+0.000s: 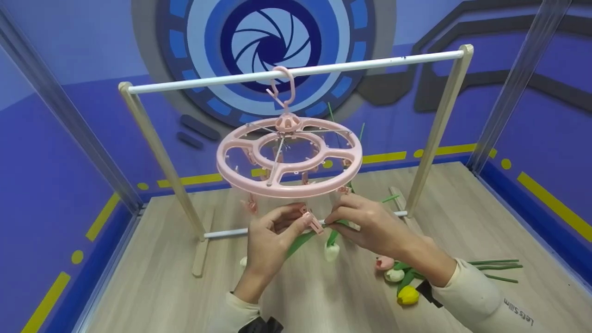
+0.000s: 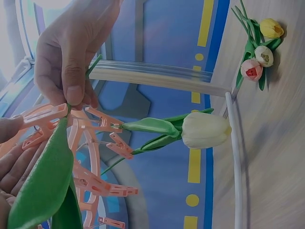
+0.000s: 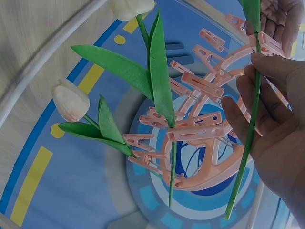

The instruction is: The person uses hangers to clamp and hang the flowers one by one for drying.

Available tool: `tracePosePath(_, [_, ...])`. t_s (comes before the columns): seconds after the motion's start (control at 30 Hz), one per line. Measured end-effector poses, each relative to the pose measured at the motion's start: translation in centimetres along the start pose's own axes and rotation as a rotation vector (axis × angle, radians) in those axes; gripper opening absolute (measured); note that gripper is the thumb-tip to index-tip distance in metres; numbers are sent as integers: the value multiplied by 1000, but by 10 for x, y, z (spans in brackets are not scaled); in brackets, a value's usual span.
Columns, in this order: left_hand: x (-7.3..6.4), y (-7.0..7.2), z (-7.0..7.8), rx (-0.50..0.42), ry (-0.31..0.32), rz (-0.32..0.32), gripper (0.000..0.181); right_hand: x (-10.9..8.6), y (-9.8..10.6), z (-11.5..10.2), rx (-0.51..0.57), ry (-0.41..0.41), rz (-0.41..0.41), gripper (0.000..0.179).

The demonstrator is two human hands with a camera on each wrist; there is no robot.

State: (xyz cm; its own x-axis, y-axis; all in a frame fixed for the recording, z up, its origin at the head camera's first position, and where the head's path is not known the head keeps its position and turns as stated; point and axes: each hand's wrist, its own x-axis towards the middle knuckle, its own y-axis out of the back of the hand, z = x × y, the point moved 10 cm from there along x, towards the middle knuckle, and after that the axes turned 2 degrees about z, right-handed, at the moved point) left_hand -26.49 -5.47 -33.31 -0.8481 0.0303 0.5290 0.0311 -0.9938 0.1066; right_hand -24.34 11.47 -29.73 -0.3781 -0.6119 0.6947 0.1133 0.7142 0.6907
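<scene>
My left hand [image 1: 273, 243] holds a pink peg [image 1: 314, 224], thumb pressed along it. My right hand [image 1: 370, 222] pinches the stem of a tulip [image 2: 45, 174] right beside that peg, so both grips are narrow. The stem meets the peg just at my fingertips, but I cannot tell whether the peg bites on it, so I count this flower as not yet fastened.

Two white tulips, a nearer one [image 3: 158, 67] and a farther one [image 3: 71, 99], are done: they hang head down from pegs beyond my fingers. Above my hands is the round hanger [image 1: 289, 190] that carries the pegs, hooked over a white rod [image 1: 370, 64]. Several other pegs [image 3: 212, 39] around it hold nothing. What seems left, by my reckoning, is this flower and three loose ones below my right forearm: a pink tulip [image 1: 384, 262], a white tulip [image 1: 394, 276] and a yellow tulip [image 1: 408, 296], bunched on the table [image 1: 323, 300].

The tulip I hold has a broad, smooth, bright green leaf and a slim stem that bends slightly as it runs past my right palm. Its bloom is largely hidden from me; a scrap of white by my left wrist may be it.
</scene>
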Motion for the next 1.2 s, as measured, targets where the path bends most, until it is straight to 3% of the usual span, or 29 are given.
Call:
tracePosePath(0.23, [1, 0, -1, 27, 37, -20, 32, -1, -2, 2, -2, -27, -15, 28])
tracePosePath(0.47, [2, 4, 14, 57, -37, -34, 36, -3, -1, 4, -23, -39, -17, 27])
tracePosePath(0.63, [1, 27, 25, 123, -132, 71, 29, -5, 2, 6, -12, -25, -4, 25])
tracePosePath(0.8, [-1, 54, 27, 162, -198, 205, 22, -6, 5, 7, 7, -2, 11, 25])
tracePosePath(1.0, [-7, 80, 24, 152, -212, 349, 22, -10, 7, 12, 9, -29, -1, 25])
tracePosePath(1.2, [-8, 92, 14, 181, -196, 400, 27, -15, 9, 19, 20, -72, -12, 28])
